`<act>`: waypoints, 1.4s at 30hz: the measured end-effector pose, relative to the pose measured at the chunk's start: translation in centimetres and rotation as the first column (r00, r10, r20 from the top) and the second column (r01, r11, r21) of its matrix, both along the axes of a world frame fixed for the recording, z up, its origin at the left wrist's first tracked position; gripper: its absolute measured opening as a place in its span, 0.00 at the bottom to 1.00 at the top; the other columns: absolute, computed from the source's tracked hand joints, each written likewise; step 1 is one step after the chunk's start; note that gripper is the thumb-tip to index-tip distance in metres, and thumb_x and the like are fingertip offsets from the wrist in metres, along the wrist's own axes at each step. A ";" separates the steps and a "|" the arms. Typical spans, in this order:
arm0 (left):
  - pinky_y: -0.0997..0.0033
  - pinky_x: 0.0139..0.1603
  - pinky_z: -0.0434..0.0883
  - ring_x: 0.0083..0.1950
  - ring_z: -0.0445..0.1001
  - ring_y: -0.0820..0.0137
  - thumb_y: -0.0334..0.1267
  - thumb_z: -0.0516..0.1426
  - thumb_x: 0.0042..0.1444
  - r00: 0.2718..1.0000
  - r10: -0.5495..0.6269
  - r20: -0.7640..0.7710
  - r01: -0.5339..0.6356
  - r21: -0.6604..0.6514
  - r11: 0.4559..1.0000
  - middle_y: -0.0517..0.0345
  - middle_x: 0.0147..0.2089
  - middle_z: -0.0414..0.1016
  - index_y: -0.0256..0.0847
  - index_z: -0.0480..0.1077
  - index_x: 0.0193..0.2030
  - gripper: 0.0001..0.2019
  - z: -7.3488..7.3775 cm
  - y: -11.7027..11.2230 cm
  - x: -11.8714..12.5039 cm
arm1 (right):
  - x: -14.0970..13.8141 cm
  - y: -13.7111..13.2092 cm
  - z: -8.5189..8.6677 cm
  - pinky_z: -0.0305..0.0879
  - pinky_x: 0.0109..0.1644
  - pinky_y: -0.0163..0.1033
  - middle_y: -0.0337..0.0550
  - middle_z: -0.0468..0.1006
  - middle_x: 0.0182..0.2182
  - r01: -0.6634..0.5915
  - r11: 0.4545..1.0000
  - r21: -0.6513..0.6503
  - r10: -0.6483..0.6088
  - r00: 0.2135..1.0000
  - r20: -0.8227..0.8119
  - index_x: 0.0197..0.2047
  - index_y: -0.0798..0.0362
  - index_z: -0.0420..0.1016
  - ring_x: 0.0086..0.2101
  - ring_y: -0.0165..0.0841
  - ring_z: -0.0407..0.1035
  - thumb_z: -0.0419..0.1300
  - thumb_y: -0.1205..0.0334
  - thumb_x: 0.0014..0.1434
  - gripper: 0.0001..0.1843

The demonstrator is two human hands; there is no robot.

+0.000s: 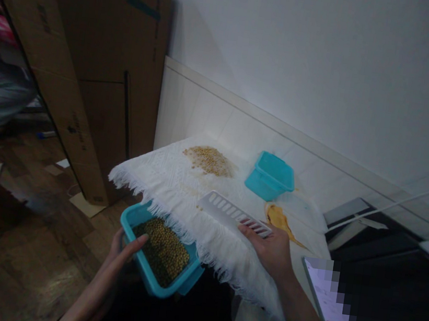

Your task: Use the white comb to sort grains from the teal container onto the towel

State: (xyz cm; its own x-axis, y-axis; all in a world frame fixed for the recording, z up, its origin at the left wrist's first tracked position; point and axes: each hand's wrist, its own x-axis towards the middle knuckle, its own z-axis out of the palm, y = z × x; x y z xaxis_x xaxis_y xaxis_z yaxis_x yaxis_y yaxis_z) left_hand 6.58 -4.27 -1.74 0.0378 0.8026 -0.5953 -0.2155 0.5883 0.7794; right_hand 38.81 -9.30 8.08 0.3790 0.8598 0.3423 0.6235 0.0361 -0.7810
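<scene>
My left hand point(118, 256) grips the near left rim of a teal plastic container point(154, 285), its thumb over the edge. Yellow soybeans point(167, 246) and smaller dark green beans lie inside the container, which is just under the fringed edge of a white tablecloth point(150, 170). In my right hand point(275, 253) is a flat white plastic strip with a row of slots point(209, 203), resting on or just above the cloth near its front edge. Behind the strip a loose pile of soybeans point(210, 160) is spread on the cloth, and a few beans lie by the strip's left end.
A second teal container point(265, 183) stands at the back of the table by the wall. Beside it lies a yellow-orange flat piece point(280, 219). A tall cardboard box point(115, 105) rises at the left, with a person's clothed leg point(0, 90) beyond it. A screen or sheet point(333, 308) is at right.
</scene>
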 end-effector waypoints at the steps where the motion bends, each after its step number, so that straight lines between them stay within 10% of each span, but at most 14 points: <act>1: 0.43 0.47 0.87 0.59 0.85 0.42 0.60 0.74 0.54 1.000 0.009 0.010 -0.009 0.009 1.000 0.40 0.71 0.76 0.60 0.56 0.80 0.51 0.1 -0.1 0.1 | 0.0 0.0 -0.1 0.80 0.33 0.42 0.45 0.92 0.31 -0.012 1.000 0.000 0.012 1.000 -0.003 0.36 0.48 0.94 0.29 0.45 0.86 0.75 0.48 0.60 0.13; 15: 0.48 0.44 0.86 0.58 0.84 0.43 0.61 0.73 0.56 1.000 -0.022 -0.003 0.022 -0.010 1.000 0.39 0.68 0.77 0.60 0.52 0.81 0.52 0.4 0.0 0.0 | -2.2 -0.5 -0.4 0.90 0.44 0.45 0.45 0.92 0.36 -0.201 0.962 0.186 0.177 0.975 0.136 0.39 0.43 0.95 0.33 0.46 0.90 0.73 0.56 0.64 0.06; 35: 0.44 0.49 0.88 0.59 0.86 0.43 0.59 0.74 0.56 1.000 -0.008 0.017 0.008 -0.037 0.999 0.41 0.71 0.78 0.60 0.54 0.81 0.52 0.7 0.1 -0.1 | -3.3 -2.4 -0.5 0.74 0.25 0.34 0.38 0.88 0.24 -0.292 0.956 -0.009 0.292 0.955 0.051 0.33 0.46 0.94 0.22 0.36 0.80 0.73 0.44 0.66 0.17; 42: 0.47 0.47 0.87 0.53 0.88 0.46 0.56 0.75 0.56 0.999 -0.011 0.036 0.012 -0.039 0.999 0.42 0.65 0.81 0.60 0.55 0.81 0.52 0.7 0.0 0.0 | 1.7 0.4 1.0 0.84 0.36 0.47 0.48 0.91 0.30 0.055 0.996 0.073 -0.063 0.992 0.112 0.34 0.48 0.93 0.31 0.50 0.87 0.75 0.41 0.59 0.19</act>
